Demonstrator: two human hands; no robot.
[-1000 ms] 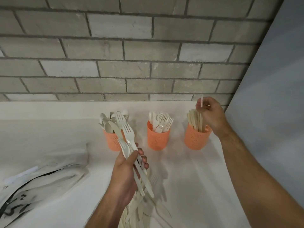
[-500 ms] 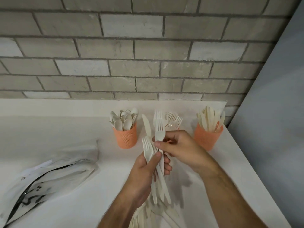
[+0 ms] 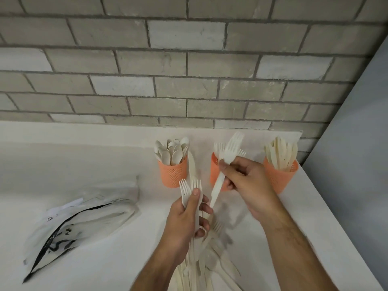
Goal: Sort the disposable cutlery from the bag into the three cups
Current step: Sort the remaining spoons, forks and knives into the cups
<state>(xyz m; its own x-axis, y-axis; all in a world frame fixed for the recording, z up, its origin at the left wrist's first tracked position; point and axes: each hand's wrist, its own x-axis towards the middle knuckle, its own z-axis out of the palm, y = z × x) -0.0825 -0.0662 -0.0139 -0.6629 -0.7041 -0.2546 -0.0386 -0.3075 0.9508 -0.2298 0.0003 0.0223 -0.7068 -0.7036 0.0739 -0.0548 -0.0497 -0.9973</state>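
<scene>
Three orange mesh cups stand in a row near the wall: the left cup (image 3: 172,173) holds spoons, the middle cup (image 3: 215,171) holds forks, the right cup (image 3: 280,177) holds knives. My right hand (image 3: 244,181) grips one white fork (image 3: 227,156) by its handle, tines up, in front of the middle cup. My left hand (image 3: 186,215) is shut on a bundle of cutlery (image 3: 192,190), with two forks and a knife sticking up from it. More loose cutlery (image 3: 210,263) lies on the counter below my hands.
The plastic bag (image 3: 84,219) with black print lies flat on the white counter (image 3: 73,164) at the left. A brick wall runs behind the cups. The counter's right edge (image 3: 327,206) passes just beyond the knife cup, beside a grey wall.
My right hand left the knife cup, came to the bundle, and has pulled one fork out, lifting it up and right toward the middle cup. My left hand kept its bundle.
</scene>
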